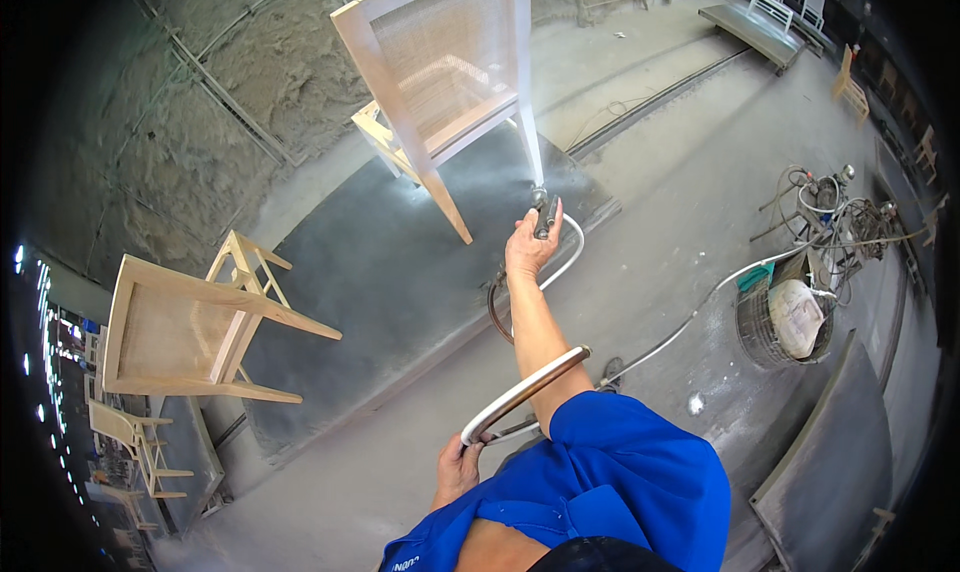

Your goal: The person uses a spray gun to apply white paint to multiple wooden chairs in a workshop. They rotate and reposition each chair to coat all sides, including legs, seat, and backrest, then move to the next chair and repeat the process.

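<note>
My right hand (526, 249) is stretched out, fingers closed round a spray gun (546, 216). Pale mist hangs about the gun's front, beside the leg of an upright wooden chair (432, 144). Whitish coating covers much of that chair's frame, while one rear leg still shows bare wood tone; its back panel looks woven. Near my body, my left hand (458, 471) grips a looped white and brown hose (524, 396). The loop passes over my right forearm. A second chair (185, 332), in pale bare wood, stands to the left on the same dark platform (370, 282).
At the right stands a dark tub (750, 322) with a white jug (795, 317) in it, beside tangled hoses and fittings (840, 207). A hose (690, 317) crosses the floor. Floor rails (665, 97) run behind the platform. More chairs (140, 437) stand at lower left.
</note>
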